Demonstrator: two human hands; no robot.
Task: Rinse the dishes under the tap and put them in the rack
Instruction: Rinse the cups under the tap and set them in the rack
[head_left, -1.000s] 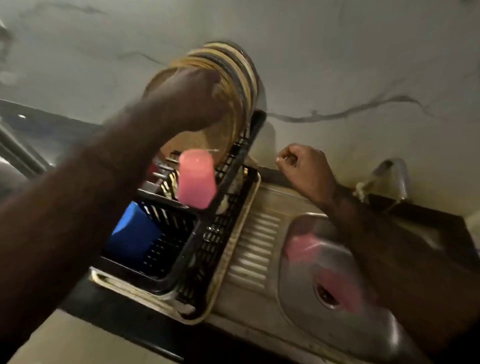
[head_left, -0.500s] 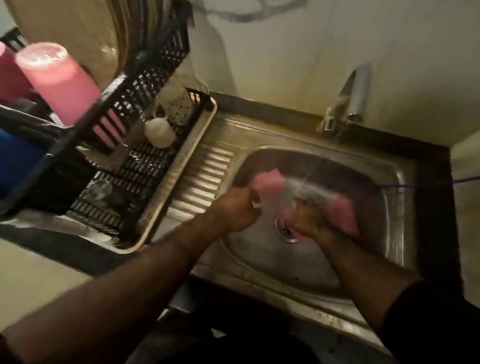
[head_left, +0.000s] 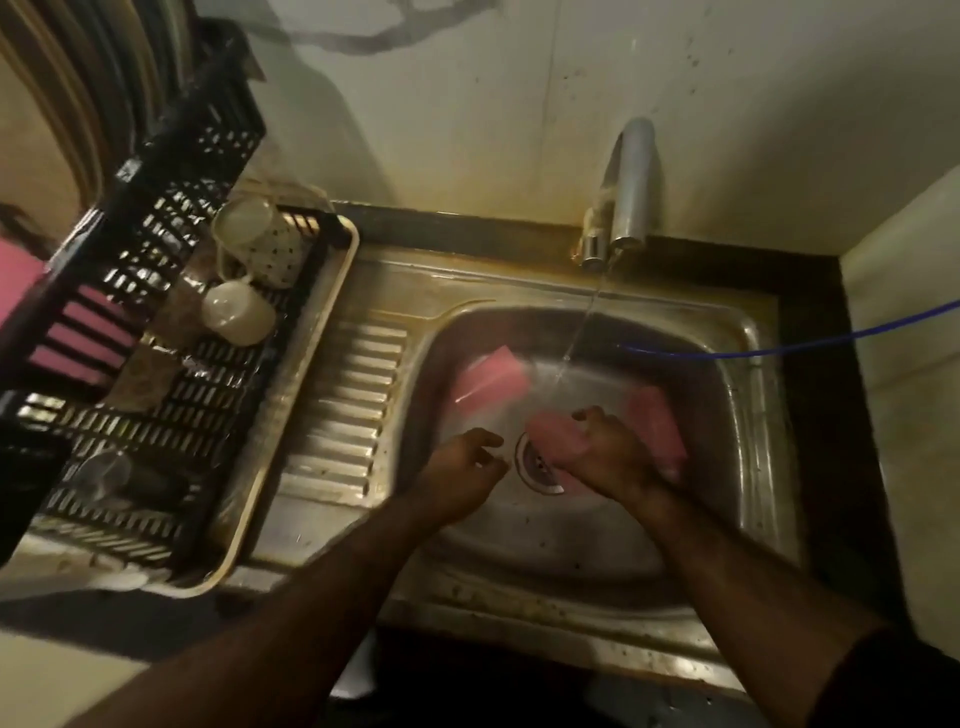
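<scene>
Three pink cups lie in the steel sink (head_left: 748, 415). My right hand (head_left: 610, 454) grips one pink cup (head_left: 553, 439) over the drain (head_left: 537, 460). A second pink cup (head_left: 491, 382) lies on its side at the back left of the basin, and a third (head_left: 657, 431) sits to the right of my right hand. My left hand (head_left: 462, 467) hovers empty with loosely spread fingers just left of the drain. The tap (head_left: 631, 187) runs a thin stream of water into the basin. The black dish rack (head_left: 171, 322) stands to the left.
The rack holds white mugs (head_left: 236, 314), plates (head_left: 67, 93) standing at the top left, a pink cup (head_left: 21, 283) and a glass (head_left: 104, 470). A blue hose (head_left: 779, 345) runs in from the right. The ribbed drainboard (head_left: 353, 410) lies between rack and basin.
Both hands came down from the rack area into the sink. My left hand has let go of the back-left cup and pulled toward me; my right hand has taken hold of the cup over the drain.
</scene>
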